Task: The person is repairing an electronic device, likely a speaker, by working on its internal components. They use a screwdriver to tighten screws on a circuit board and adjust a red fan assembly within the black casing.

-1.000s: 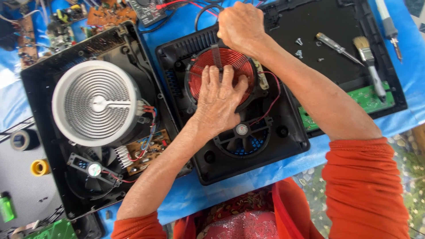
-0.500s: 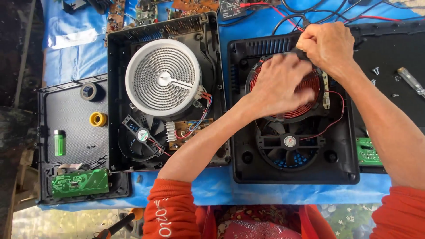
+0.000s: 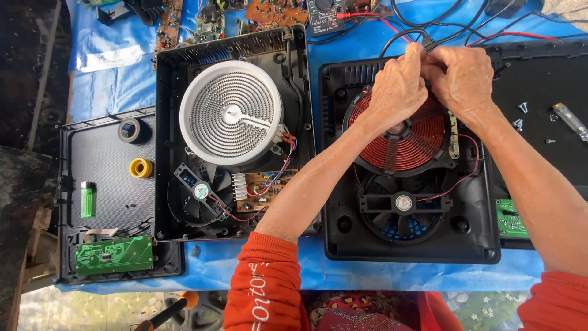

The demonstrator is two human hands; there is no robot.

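Note:
Two opened cooktops lie on a blue sheet. The right one (image 3: 410, 245) is a black case with a red copper coil (image 3: 404, 144) and a blue fan (image 3: 401, 214) below it. My left hand (image 3: 398, 86) and my right hand (image 3: 459, 76) meet at the coil's far edge, fingers pinched together on a black cable (image 3: 404, 34) where it enters the case. What lies under the fingers is hidden. The left cooktop (image 3: 165, 153) holds a white round heating element (image 3: 231, 119).
A black lid (image 3: 104, 159) at left carries a black tape roll (image 3: 129, 130), a yellow tape roll (image 3: 141, 167), a green lighter (image 3: 88, 199) and a green board (image 3: 113, 254). Screws (image 3: 520, 116) and a screwdriver (image 3: 569, 121) lie at right. Circuit boards (image 3: 269, 12) and red leads (image 3: 367, 15) sit beyond.
My left hand has lifted off the red coil and joined my right hand at the coil's far edge. The view has shifted, showing more of the left side.

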